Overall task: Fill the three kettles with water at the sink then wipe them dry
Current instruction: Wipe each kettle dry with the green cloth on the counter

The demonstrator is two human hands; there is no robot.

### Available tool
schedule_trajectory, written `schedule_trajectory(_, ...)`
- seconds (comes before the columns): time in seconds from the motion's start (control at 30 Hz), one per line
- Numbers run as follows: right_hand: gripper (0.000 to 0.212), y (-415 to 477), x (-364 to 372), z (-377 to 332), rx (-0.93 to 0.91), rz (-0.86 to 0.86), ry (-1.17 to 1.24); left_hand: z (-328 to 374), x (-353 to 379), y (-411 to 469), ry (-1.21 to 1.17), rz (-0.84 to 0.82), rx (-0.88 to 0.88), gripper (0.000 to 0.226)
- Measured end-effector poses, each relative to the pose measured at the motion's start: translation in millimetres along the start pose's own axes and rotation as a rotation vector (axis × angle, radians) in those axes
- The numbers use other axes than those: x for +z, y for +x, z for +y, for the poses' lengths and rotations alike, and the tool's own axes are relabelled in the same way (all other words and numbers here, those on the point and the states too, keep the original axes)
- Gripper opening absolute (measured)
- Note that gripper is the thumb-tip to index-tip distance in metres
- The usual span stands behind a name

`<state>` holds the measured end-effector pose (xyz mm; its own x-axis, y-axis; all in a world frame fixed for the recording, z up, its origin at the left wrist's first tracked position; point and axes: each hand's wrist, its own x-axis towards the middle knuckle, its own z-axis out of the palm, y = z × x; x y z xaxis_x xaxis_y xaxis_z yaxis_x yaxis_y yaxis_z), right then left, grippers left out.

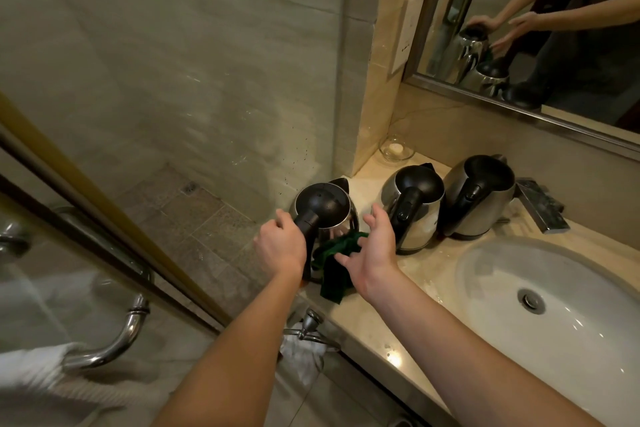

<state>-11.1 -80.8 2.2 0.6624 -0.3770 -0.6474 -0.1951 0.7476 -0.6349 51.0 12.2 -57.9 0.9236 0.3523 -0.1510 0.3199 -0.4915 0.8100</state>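
**Far kettle gripped by its handle, cloth at its side**

The sink (491,267) is taken as the landmark; it is set into the pale stone table (426,282), and water patches are seen on the table beside its left rim.

Three steel kettles with black lids are stood upright on the table, all to the left of the sink or behind its left rim. The nearest kettle (476,198) is placed just behind the sink's left rim, next to the faucet (542,210). The middle kettle (414,204) is set just beside it, one place further from the sink. The far kettle (323,206) is found furthest from the sink, at the table's left end, and droplets are visible on its lid.

The far kettle's black handle is grasped by the left grip (280,246), with the fingers curled round it. The right grip (372,253) is released: its fingers are spread and nearly straight, on the sink side of the far kettle. A dark green cloth (332,274) is bunched against that kettle's lower side, and its free end is draped on the table. The cloth is touched by the right fingertips; whether it is pinched cannot be told.

A small glass dish (396,149) is seen at the wall, behind the kettles and well left of the sink.
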Motion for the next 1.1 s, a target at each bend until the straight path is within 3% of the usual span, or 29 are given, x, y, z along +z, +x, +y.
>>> schedule_trajectory(0.13, 0.052, -11, 6, -5, -0.016, -0.021, -0.055, 1, 1, -2, 0.026, 0.030, -0.008, 0.057)
schedule_trajectory(0.33, 0.047, -2, 9, 2, -0.006, 0.045, -0.066, 15, 3, -10, -0.037, 0.079, -0.097, 0.043)
schedule_trajectory(0.47, 0.021, 11, 3, 11, 0.062, 0.094, -0.031, 15, 9, -9, -0.040, 0.123, -0.132, 0.046)
schedule_trajectory(0.53, 0.022, 18, -3, 12, 0.108, 0.089, 0.001, 12, 11, -7, -0.044, 0.142, -0.106, 0.050)
schedule_trajectory(0.67, 0.061, 24, -12, 10, 0.142, 0.076, 0.040, 8, 13, -5, -0.073, 0.172, -0.051, 0.052)
schedule_trajectory(0.83, 0.058, 14, -12, -6, 0.052, -0.057, -0.096, 8, 12, -2, -0.043, 0.170, -0.017, 0.052)
schedule_trajectory(0.97, 0.045, 9, -12, -11, -0.040, -0.097, -0.229, 7, 7, 0, -0.010, 0.133, 0.022, 0.052)
schedule_trajectory(1.1, 0.009, 25, -18, 0, -0.111, -0.058, -0.304, 7, 6, 1, -0.010, 0.119, 0.034, 0.051)
